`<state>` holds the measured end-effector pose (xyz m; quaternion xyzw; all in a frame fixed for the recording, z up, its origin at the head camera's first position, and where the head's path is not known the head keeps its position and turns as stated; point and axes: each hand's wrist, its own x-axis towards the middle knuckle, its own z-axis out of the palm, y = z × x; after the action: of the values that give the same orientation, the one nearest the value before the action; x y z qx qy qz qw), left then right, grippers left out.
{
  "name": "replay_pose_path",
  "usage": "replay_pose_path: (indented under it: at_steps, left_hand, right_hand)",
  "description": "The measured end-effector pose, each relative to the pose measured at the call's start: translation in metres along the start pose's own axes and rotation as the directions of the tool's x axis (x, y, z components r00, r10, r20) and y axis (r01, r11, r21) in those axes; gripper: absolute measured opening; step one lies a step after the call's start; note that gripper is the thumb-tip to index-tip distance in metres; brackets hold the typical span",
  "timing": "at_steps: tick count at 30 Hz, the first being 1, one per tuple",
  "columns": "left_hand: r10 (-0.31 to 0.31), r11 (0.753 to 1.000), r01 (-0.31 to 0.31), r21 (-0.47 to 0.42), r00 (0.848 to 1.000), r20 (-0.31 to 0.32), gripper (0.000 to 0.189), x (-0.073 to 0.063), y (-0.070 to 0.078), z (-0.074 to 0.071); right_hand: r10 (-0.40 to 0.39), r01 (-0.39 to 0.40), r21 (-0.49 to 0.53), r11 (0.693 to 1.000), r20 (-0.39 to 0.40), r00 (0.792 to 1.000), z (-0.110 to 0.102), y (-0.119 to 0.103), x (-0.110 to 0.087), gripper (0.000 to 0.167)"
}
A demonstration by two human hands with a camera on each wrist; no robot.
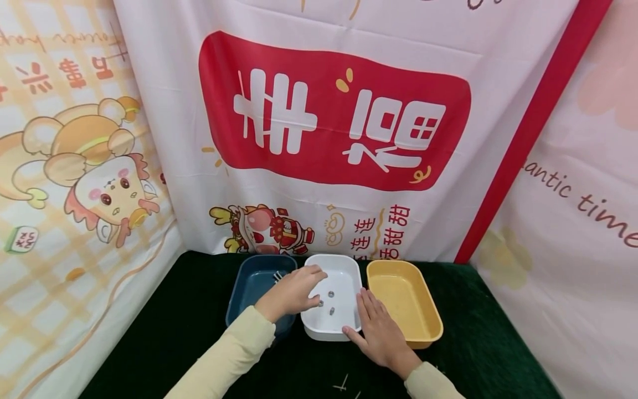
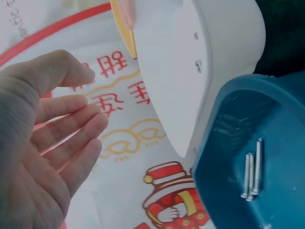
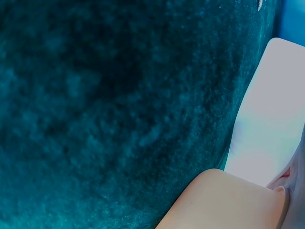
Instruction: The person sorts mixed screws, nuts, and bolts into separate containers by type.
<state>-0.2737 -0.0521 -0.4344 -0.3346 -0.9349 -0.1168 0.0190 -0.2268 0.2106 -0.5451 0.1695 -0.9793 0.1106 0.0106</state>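
My left hand [image 1: 294, 291] hovers above the left side of the white tray [image 1: 331, 336], and its fingers are loosely bent around nothing in the left wrist view. Under it, three small metal nuts [image 1: 331, 294] lie on the tray's floor. The right hand [image 1: 379, 332] lies along the white tray's right rim, with straight fingers and the thumb at the near corner. To the left stands a dark blue tray [image 1: 239, 288], partly covered by the left forearm. Several metal screws [image 2: 251, 174] lie inside it.
A yellow tray [image 1: 433, 321] stands just right of the white one. Thin slender pieces [image 1: 341, 383] lie on the dark green cloth [image 1: 164, 332] near the front. Behind the trays hangs a printed white curtain [image 1: 174, 138].
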Motion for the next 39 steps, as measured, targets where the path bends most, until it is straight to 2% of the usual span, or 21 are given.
replay_pose_path:
  at_steps: [6, 12, 18, 23, 27, 31, 35, 39]
  left_hand:
    - [0.101, 0.992, -0.099, 0.082, 0.995, -0.02, 0.048, -0.018, 0.01, -0.006]
    - [0.143, 0.982, -0.143, 0.121, 0.99, 0.009, 0.046, -0.038, 0.023, -0.004]
    - [0.165, 0.983, -0.168, 0.069, 0.985, 0.046, 0.043, -0.057, 0.037, 0.004]
    - [0.199, 0.98, -0.201, 0.011, 0.976, 0.086, 0.037, -0.071, 0.047, 0.022]
    - [0.19, 0.981, -0.184, -0.058, 0.972, 0.136, 0.035, -0.076, 0.05, 0.038]
    - [0.139, 0.986, -0.119, -0.113, 0.973, 0.185, 0.034, -0.076, 0.051, 0.054]
    - [0.094, 0.986, -0.059, -0.155, 0.968, 0.233, 0.032, -0.075, 0.051, 0.07]
    - [0.086, 0.979, -0.032, -0.2, 0.959, 0.27, 0.028, -0.074, 0.051, 0.086]
  right_hand:
    - [-0.002, 0.002, 0.017, 1.0, 0.006, 1.0, 0.0, -0.001, 0.001, 0.096]
    - [0.007, -0.008, 0.036, 0.999, 0.034, 0.999, -0.005, 0.0, 0.001, 0.097]
    - [-0.009, 0.003, 0.08, 0.997, 0.072, 0.997, -0.018, 0.003, 0.002, 0.097]
    - [-0.001, -0.006, 0.097, 0.995, 0.08, 0.997, -0.033, 0.013, -0.005, 0.097]
    - [0.025, -0.029, 0.093, 0.995, 0.046, 0.999, -0.047, 0.03, -0.015, 0.097]
    - [0.05, -0.05, 0.056, 0.997, -0.003, 0.999, -0.058, 0.052, -0.027, 0.099]
    - [0.109, -0.109, 0.012, 0.994, -0.026, 0.994, -0.062, 0.074, -0.04, 0.104]
    - [0.17, -0.17, 0.015, 0.985, -0.026, 0.985, -0.059, 0.092, -0.052, 0.108]
